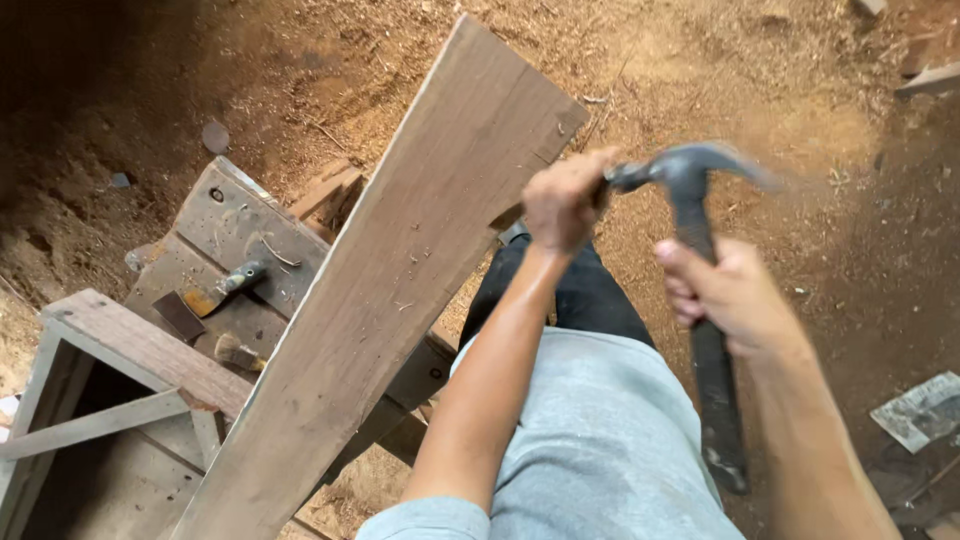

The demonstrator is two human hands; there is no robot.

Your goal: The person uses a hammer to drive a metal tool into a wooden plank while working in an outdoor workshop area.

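A long wooden plank lies diagonally across a low wooden bench. My left hand is closed at the plank's right edge near its far end, fingers pinched together on something too small to make out. My right hand grips the dark handle of a claw hammer. The hammer's metal head is blurred and sits just right of my left hand.
A hatchet and a short wood-handled tool rest on the bench. A wooden frame stands at the lower left. Sawdust covers the ground. A flat grey scrap lies at the right edge.
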